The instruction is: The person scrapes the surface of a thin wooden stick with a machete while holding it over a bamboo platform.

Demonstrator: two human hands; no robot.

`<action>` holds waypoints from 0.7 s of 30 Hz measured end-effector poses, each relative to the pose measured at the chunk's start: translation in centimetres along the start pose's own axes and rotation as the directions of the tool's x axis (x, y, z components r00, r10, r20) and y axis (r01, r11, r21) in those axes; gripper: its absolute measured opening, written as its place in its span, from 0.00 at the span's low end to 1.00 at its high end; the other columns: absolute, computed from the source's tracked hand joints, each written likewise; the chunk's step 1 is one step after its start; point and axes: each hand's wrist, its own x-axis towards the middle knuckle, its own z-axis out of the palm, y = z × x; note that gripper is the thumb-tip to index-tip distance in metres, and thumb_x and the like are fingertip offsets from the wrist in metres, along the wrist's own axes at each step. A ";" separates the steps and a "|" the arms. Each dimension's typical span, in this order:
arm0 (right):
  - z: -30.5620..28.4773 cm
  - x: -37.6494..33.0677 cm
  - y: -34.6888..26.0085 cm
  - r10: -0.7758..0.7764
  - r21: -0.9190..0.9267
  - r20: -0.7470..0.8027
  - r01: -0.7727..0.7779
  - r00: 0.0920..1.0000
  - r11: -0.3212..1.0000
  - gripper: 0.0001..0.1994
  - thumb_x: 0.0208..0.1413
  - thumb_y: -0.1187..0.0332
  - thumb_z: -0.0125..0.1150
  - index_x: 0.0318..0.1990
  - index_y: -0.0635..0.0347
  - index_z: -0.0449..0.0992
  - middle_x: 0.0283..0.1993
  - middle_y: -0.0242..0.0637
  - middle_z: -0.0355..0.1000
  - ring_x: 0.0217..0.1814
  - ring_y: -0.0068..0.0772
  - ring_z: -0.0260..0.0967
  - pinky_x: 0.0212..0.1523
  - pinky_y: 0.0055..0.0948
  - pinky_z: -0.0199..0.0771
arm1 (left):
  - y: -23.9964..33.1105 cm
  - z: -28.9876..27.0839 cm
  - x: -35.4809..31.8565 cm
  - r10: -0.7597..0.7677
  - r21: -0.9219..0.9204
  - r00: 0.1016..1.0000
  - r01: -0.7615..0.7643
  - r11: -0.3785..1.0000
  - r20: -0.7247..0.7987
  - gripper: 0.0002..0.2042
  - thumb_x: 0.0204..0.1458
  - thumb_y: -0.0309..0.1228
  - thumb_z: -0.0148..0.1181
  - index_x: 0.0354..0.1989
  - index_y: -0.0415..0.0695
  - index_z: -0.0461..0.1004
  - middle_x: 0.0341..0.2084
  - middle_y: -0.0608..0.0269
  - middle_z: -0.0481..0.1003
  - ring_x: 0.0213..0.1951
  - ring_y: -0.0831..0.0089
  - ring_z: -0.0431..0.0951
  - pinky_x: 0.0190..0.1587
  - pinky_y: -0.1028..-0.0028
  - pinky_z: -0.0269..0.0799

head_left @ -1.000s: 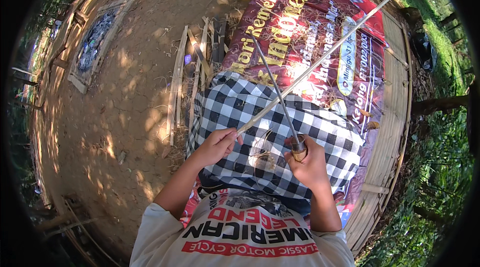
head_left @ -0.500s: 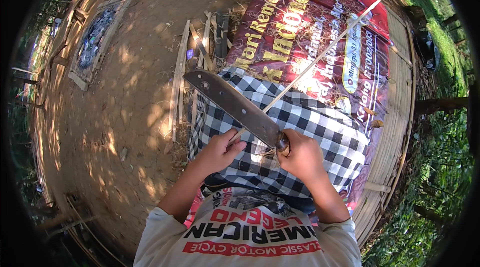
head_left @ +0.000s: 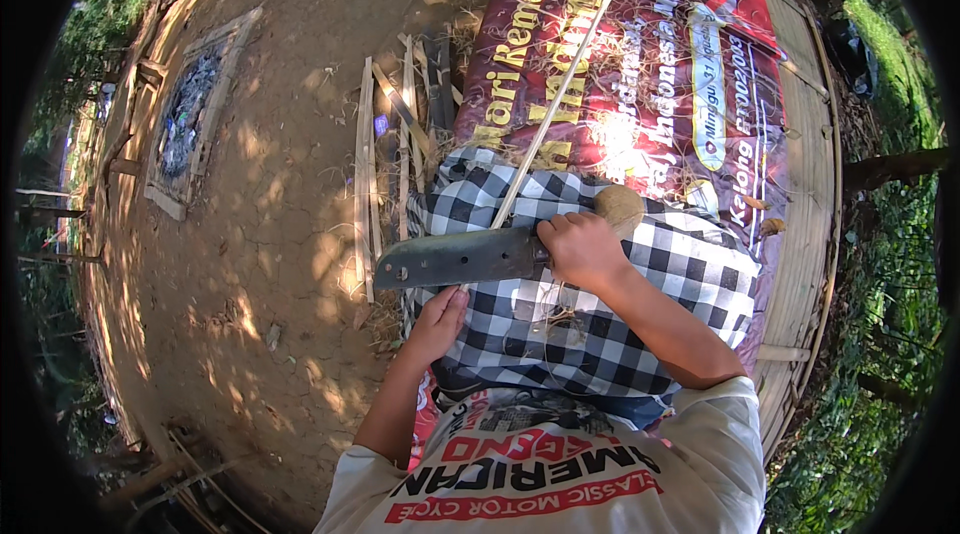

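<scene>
My right hand [head_left: 583, 250] is wrapped round the handle of a machete [head_left: 450, 260], whose round wooden butt sticks out beyond the fist. The broad dark blade points left and lies across a thin, pale bamboo strip [head_left: 560, 94]. My left hand [head_left: 438, 322] is closed on the near end of that strip, just below the blade. From there the strip slants up and away to the right, over a black-and-white checked cloth [head_left: 640, 274] on my lap. Fine shavings [head_left: 562, 316] lie on the cloth. The blade hides part of the strip.
A maroon printed banner [head_left: 520, 24] strewn with curly shavings covers a bamboo platform [head_left: 805, 214]. Split bamboo pieces [head_left: 366, 174] lie on the dirt ground [head_left: 270, 264] to the left. Farther left is a wood-framed ash pit [head_left: 195, 99]. Green plants [head_left: 890, 334] line the right side.
My right hand has shifted up, and the machete has turned so its blade lies nearly level. The strip's far end has swung left. My left hand has moved slightly lower.
</scene>
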 end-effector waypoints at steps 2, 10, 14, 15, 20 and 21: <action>0.4 0.1 1.1 0.059 -0.062 -0.012 -0.060 0.998 0.996 0.05 0.39 0.73 0.56 0.27 0.59 0.71 0.25 0.38 0.71 0.30 0.37 0.73 0.33 0.34 0.74 | 0.3 -0.6 0.1 -0.087 -0.099 0.994 0.093 0.991 0.061 0.12 0.65 0.37 0.42 0.36 0.43 0.67 0.18 0.74 0.61 0.19 0.85 0.58 0.20 0.82 0.55; -6.4 -1.6 13.1 0.685 0.052 -0.248 -0.696 0.686 0.716 0.07 0.47 0.71 0.55 0.31 0.67 0.72 0.25 0.54 0.73 0.30 0.55 0.73 0.32 0.45 0.73 | 0.0 -1.5 -0.7 -0.130 -0.102 0.988 0.138 0.985 0.079 0.14 0.65 0.39 0.42 0.30 0.44 0.65 0.14 0.74 0.58 0.14 0.86 0.56 0.16 0.82 0.50; -7.9 -2.5 9.1 0.761 0.381 -0.071 -0.687 0.645 0.619 0.08 0.42 0.71 0.60 0.30 0.65 0.72 0.22 0.47 0.71 0.25 0.45 0.71 0.30 0.37 0.68 | 0.9 -1.3 0.1 -0.164 -0.080 0.984 0.170 0.982 0.072 0.16 0.65 0.40 0.42 0.28 0.43 0.65 0.14 0.74 0.58 0.14 0.86 0.55 0.15 0.82 0.50; -8.1 -2.6 7.9 0.700 0.546 -0.012 -0.581 0.714 0.603 0.08 0.41 0.74 0.62 0.29 0.66 0.72 0.21 0.39 0.69 0.23 0.31 0.67 0.28 0.31 0.65 | 0.0 -1.8 0.6 -0.133 -0.019 0.987 0.135 0.991 0.086 0.17 0.65 0.39 0.42 0.26 0.43 0.65 0.14 0.74 0.58 0.15 0.85 0.56 0.17 0.81 0.51; -7.2 -0.5 2.3 0.365 0.823 0.492 -0.559 0.790 0.100 0.10 0.45 0.76 0.64 0.36 0.68 0.74 0.23 0.33 0.70 0.21 0.20 0.66 0.24 0.23 0.67 | 0.9 -2.0 0.7 -0.081 0.187 0.995 0.069 0.980 0.058 0.17 0.64 0.38 0.43 0.25 0.42 0.67 0.15 0.75 0.60 0.19 0.86 0.58 0.22 0.81 0.55; -7.2 0.2 1.5 0.302 0.809 0.539 -0.584 0.786 0.075 0.10 0.46 0.76 0.64 0.36 0.70 0.73 0.22 0.34 0.70 0.21 0.20 0.67 0.23 0.22 0.68 | 0.7 -2.1 0.8 -0.073 0.203 0.996 0.060 0.977 0.056 0.16 0.64 0.38 0.44 0.25 0.42 0.67 0.15 0.74 0.60 0.20 0.86 0.58 0.22 0.81 0.54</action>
